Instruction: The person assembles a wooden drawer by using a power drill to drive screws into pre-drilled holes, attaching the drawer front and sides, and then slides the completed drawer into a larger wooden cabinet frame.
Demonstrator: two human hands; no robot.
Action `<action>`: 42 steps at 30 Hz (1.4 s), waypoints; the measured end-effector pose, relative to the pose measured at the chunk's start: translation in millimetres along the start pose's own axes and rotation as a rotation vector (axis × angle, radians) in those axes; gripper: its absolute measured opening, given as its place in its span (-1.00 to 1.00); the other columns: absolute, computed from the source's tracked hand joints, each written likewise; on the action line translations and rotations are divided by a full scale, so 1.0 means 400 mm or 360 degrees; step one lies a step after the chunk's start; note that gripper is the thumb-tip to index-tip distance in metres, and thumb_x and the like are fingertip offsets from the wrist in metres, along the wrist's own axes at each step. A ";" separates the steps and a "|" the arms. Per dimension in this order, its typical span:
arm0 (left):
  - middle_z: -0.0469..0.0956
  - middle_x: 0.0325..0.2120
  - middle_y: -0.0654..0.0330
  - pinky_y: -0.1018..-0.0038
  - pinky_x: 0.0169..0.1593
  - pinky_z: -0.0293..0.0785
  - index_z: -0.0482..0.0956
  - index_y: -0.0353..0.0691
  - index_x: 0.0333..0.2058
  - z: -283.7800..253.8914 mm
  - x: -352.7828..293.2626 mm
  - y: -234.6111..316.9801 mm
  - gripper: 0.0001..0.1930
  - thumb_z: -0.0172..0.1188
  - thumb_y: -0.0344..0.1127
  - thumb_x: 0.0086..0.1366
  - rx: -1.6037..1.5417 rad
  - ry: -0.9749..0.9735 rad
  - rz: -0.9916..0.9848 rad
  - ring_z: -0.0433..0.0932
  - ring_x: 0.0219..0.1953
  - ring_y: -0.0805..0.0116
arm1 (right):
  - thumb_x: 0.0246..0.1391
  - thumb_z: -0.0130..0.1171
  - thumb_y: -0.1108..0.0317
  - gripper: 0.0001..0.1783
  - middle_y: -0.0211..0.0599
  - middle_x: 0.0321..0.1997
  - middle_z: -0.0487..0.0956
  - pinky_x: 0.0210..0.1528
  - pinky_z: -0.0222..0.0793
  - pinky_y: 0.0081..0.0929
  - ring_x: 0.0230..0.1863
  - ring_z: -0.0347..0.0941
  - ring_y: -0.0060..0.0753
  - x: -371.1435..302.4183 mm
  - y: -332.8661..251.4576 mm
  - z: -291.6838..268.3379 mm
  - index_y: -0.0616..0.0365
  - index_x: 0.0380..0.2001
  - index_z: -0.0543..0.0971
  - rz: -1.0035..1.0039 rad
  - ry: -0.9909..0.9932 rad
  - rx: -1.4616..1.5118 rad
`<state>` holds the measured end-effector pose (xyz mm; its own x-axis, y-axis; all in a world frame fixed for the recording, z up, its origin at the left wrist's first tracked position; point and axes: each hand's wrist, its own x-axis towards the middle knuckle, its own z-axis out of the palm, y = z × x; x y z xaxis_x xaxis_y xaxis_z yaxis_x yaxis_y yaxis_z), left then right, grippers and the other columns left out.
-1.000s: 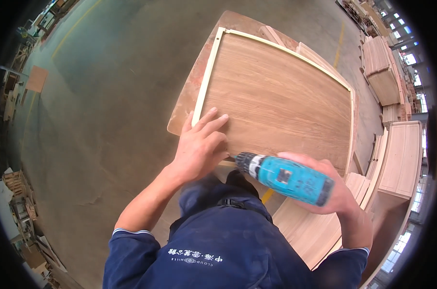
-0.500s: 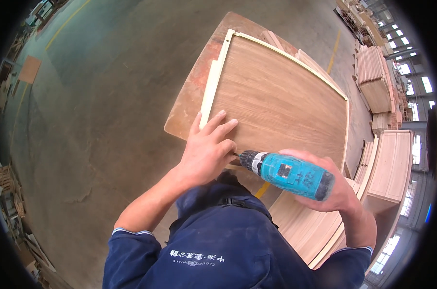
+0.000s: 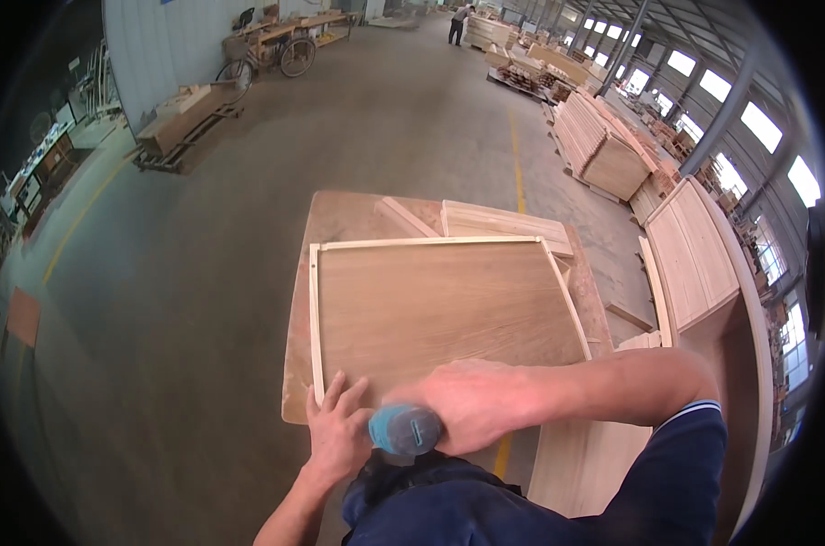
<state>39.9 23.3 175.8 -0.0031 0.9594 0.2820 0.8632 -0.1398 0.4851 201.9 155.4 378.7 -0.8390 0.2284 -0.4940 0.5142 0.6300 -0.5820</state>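
A wooden panel (image 3: 430,305) with a pale strip frame (image 3: 316,309) around its edges lies on a worn board-topped table (image 3: 298,350). At the panel's near left corner rests my left hand (image 3: 338,432), its fingers spread over the frame and panel edge. Its thumb side is partly hidden by the drill. My right hand (image 3: 480,400) is wrapped around a teal cordless drill (image 3: 403,430), held over the panel's near edge beside my left hand. Only the drill's rear end shows; its chuck and tip are hidden.
Wooden slats (image 3: 503,220) lie behind the panel on the table. Close on my right stand long wooden boards (image 3: 694,246) and a pale panel (image 3: 576,464). Stacked timber (image 3: 603,146) lines the right side. Far off, a person (image 3: 459,25) stands by a pile; a bicycle (image 3: 298,56) is parked back left.
The view has tilted up toward the hall. The drill has swung from lying sideways to pointing away, rear end toward me, and my right forearm now crosses the panel's near side.
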 end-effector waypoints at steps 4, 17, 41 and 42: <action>0.50 0.17 0.16 -0.45 0.34 -0.08 0.74 -0.11 -0.31 0.000 0.002 0.015 -0.78 0.34 -0.39 -0.02 -0.0094 0.0036 -0.0045 0.27 0.35 -0.09 | -0.11 0.25 0.37 -0.55 0.00 -0.29 0.67 -0.16 0.47 0.03 -0.16 0.57 0.22 -0.009 -0.003 0.001 -0.02 -0.05 0.53 0.0057 -0.0048 -0.0063; 0.53 -0.33 0.12 0.01 0.02 0.26 0.62 -0.17 -0.45 -0.003 0.039 0.014 -0.90 0.29 -0.36 0.00 0.0007 -0.0355 0.0066 0.46 -0.12 0.01 | -0.08 0.29 0.34 -0.55 -0.01 -0.25 0.67 -0.16 0.45 0.02 -0.15 0.56 0.23 -0.074 0.054 0.011 -0.03 -0.03 0.54 -0.0060 0.0162 0.0109; 0.62 -0.18 -0.04 0.14 -0.05 0.52 0.71 -0.25 -0.22 0.629 0.982 0.678 -0.81 0.16 -0.33 0.32 -0.0287 -0.0645 0.0566 0.60 -0.14 -0.10 | -0.04 0.29 0.56 -0.06 0.12 0.27 0.46 0.26 0.37 -0.07 0.29 0.40 0.17 -0.592 1.281 0.489 -0.02 0.44 0.20 0.1489 0.1879 0.0555; 0.62 -0.18 -0.04 0.14 -0.05 0.52 0.71 -0.25 -0.22 0.683 1.025 0.708 -0.81 0.16 -0.33 0.32 -0.0289 -0.0622 0.0578 0.60 -0.14 -0.10 | -0.08 0.29 0.62 -0.04 0.14 0.26 0.46 0.27 0.36 -0.04 0.28 0.38 0.23 -0.586 1.329 0.514 0.01 0.43 0.21 0.1586 0.1739 0.0642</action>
<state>421.1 444.0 202.7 0.4950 0.8563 0.1470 0.6729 -0.4849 0.5586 708.4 284.3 52.3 0.2415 0.9534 -0.1806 0.7909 -0.3012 -0.5327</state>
